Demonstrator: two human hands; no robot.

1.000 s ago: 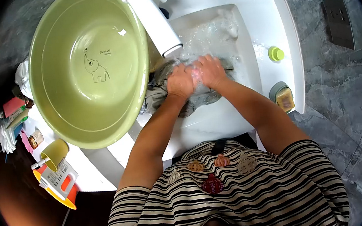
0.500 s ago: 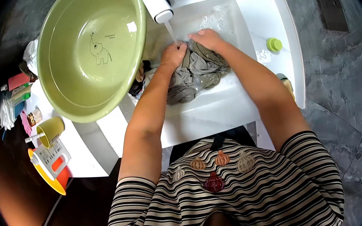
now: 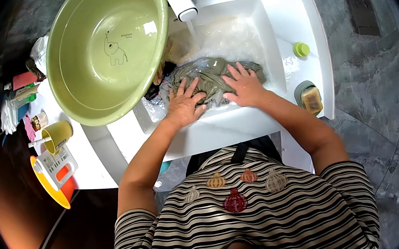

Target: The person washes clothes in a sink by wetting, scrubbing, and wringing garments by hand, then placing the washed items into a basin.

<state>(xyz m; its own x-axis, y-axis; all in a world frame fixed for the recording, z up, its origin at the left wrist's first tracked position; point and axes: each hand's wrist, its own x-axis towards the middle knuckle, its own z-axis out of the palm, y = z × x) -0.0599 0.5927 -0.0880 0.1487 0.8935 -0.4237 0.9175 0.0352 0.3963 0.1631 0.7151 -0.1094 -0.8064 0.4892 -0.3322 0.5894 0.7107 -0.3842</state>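
Wet grey-green cloth (image 3: 209,76) lies bunched in the white sink (image 3: 273,42). My left hand (image 3: 183,105) rests on the cloth's left part, near the sink's front edge, fingers spread. On the right part lies my right hand (image 3: 245,86), its fingers also apart. Water runs from the white faucet (image 3: 179,1) behind the cloth, where the sink holds cloudy, foamy water. Darker fabric (image 3: 166,70) shows at the cloth's left, partly under the green basin.
A large green basin (image 3: 104,61) overhangs the sink's left side. On the right ledge are a green cap (image 3: 301,49) and a soap dish with soap (image 3: 311,99). A yellow cup (image 3: 58,135) and a white jug (image 3: 56,165) stand at the left.
Both hands have moved toward the sink's front edge and spread open on the cloth. The cloth now lies wider and flatter. The soap dish shows fully again.
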